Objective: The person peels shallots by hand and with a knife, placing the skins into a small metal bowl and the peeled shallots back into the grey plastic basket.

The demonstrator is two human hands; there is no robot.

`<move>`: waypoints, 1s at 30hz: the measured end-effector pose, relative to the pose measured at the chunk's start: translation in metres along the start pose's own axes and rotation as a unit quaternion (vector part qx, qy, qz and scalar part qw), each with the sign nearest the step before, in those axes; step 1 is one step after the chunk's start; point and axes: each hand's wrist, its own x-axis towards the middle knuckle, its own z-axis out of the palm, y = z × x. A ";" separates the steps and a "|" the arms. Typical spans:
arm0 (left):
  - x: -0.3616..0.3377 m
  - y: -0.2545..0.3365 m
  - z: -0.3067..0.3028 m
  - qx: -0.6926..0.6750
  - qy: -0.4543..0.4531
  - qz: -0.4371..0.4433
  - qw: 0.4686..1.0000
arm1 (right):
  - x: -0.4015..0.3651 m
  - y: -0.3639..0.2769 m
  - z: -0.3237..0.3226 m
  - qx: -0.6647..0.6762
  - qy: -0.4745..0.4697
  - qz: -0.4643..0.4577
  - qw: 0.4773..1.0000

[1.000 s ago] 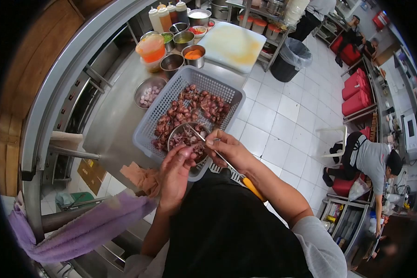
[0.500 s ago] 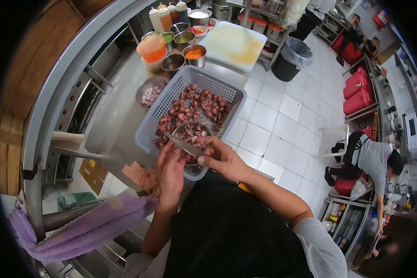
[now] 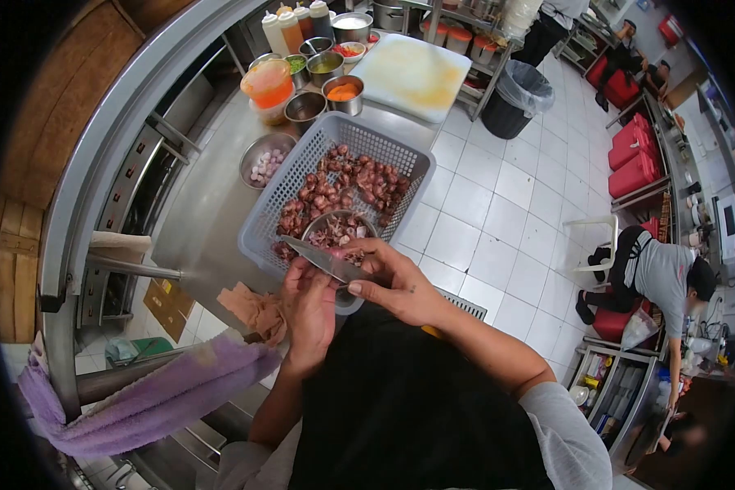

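My right hand (image 3: 390,278) grips a kitchen knife (image 3: 325,260), its blade pointing left across the fingers of my left hand (image 3: 309,304). Those fingers are curled together under the blade; whatever they hold is hidden. Just beyond the knife, a metal bowl (image 3: 340,216) with shallot peels and trimmings (image 3: 335,230) sits inside a grey perforated plastic basket (image 3: 256,230). Unpeeled reddish-brown shallots (image 3: 373,181) lie spread over the basket's floor. Left of the basket stands another metal bowl (image 3: 249,167) of peeled shallots (image 3: 266,167).
Beyond the basket are metal pots, an orange-filled tub (image 3: 267,83), squeeze bottles (image 3: 290,31) and a white cutting board (image 3: 412,77). Crumpled brown paper (image 3: 253,312) and a purple towel (image 3: 151,400) lie at left. A co-worker (image 3: 657,265) bends at the right counter.
Both hands and the knife have shifted slightly to the right, and the blade now shows more of its flat side. The co-worker at right has moved a little. The basket stays put.
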 end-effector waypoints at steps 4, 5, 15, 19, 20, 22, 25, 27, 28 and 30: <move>-0.005 0.000 0.006 0.009 0.006 0.013 1.000 | -0.001 0.000 0.002 -0.008 0.004 -0.020 1.000; -0.006 0.000 0.007 0.014 0.011 0.017 1.000 | 0.000 -0.001 0.003 -0.007 0.004 -0.020 1.000; -0.011 -0.012 0.004 0.022 0.000 0.040 0.999 | 0.006 0.004 0.001 0.082 0.010 -0.019 0.996; -0.016 -0.025 0.001 0.133 -0.025 0.098 0.986 | 0.009 0.007 -0.001 0.093 0.020 0.001 0.995; -0.016 -0.024 0.001 0.137 -0.026 0.096 0.986 | 0.009 0.005 -0.002 0.074 0.018 0.020 0.997; -0.015 -0.022 0.005 0.102 -0.027 0.066 0.992 | 0.009 -0.004 -0.004 0.091 0.025 0.066 0.993; -0.006 -0.011 0.008 0.019 -0.029 0.005 0.999 | 0.016 -0.001 -0.011 0.177 0.010 0.130 0.975; -0.004 -0.007 0.006 -0.031 -0.030 -0.031 0.999 | 0.018 0.006 -0.016 0.246 -0.008 0.153 0.957; -0.003 -0.008 0.005 -0.022 -0.032 -0.036 0.999 | 0.019 0.007 -0.018 0.265 -0.011 0.168 0.949; 0.002 -0.010 0.004 -0.014 -0.038 -0.040 0.998 | 0.022 0.006 -0.020 0.281 -0.013 0.180 0.942</move>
